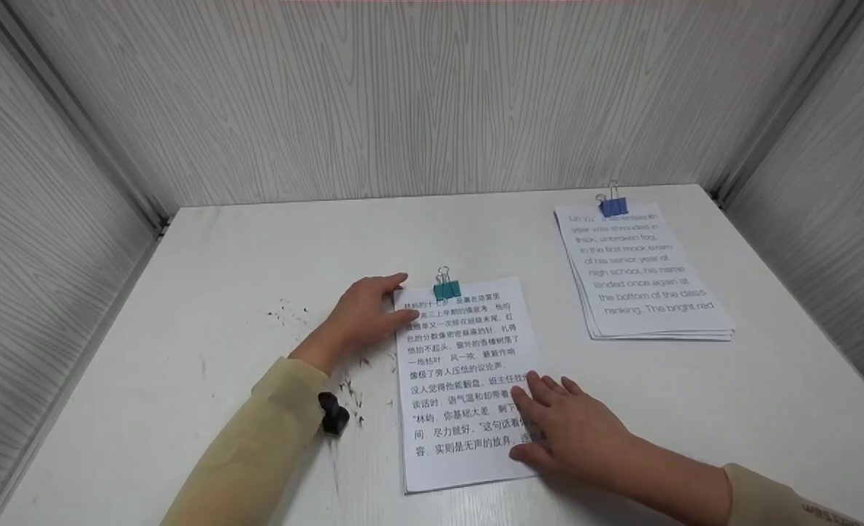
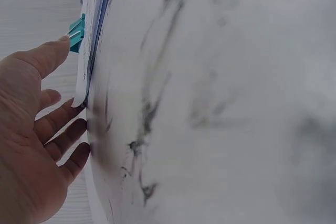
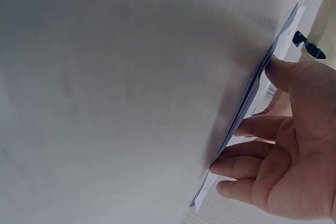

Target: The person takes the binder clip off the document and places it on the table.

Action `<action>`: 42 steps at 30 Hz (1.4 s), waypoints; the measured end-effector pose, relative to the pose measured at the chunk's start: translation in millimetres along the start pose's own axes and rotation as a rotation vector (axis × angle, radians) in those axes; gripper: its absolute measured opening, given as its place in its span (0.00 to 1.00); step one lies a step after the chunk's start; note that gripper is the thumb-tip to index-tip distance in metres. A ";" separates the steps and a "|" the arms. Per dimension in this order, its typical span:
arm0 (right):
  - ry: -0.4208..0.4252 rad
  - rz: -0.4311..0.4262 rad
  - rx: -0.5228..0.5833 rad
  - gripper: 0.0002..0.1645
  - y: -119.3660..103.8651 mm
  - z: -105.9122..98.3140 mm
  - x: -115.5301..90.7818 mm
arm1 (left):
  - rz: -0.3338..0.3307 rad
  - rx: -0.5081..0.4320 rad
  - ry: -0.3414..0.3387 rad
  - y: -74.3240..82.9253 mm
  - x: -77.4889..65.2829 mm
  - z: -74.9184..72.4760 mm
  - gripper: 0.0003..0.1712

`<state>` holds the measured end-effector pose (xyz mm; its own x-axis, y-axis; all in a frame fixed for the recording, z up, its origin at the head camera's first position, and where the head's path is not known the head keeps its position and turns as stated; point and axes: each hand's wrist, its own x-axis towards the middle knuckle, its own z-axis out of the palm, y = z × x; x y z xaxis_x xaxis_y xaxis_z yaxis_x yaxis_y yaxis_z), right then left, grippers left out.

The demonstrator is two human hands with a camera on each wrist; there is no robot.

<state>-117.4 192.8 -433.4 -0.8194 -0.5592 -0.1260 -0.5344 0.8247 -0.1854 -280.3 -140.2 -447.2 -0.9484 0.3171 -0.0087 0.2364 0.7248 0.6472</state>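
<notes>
Stack of white printed pages point(image 1: 461, 394) sits mid-table in front of the person, turned just slightly askew. Top sheet's got rows of bold black Chinese characters, with a blank strip left along the bottom. Edges aren't perfectly flush, you can see layers peeking out in the wrist views. A teal binder clip point(image 1: 447, 290) bites the top edge, silver wire handles sticking up.

Left hand point(image 1: 364, 310) is at the upper left corner, thumb over the page near the clip, fingers loose rather than clenched. Right hand point(image 1: 578, 431) rests along the lower right edge, fingers spread and relaxed, touching the pages but not gripping.

Up to the right there's a second stack in English point(image 1: 643, 270) with a blue binder clip point(image 1: 613, 207). White tabletop point(image 1: 256, 256) has black scuffs near the left sleeve point(image 1: 249, 446), wood-grain panels point(image 1: 432, 95) behind.
</notes>
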 end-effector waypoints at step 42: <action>-0.026 0.020 0.007 0.49 -1.0 -0.9 1.5 | -0.058 -0.593 -0.036 2.4 -0.8 12.0 0.31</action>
<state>-118.3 191.3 -432.6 -0.8242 -0.5447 -0.1549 -0.5164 0.8352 -0.1892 -276.4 -131.3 -454.8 -0.9460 0.3152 -0.0758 0.0161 0.2792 0.9601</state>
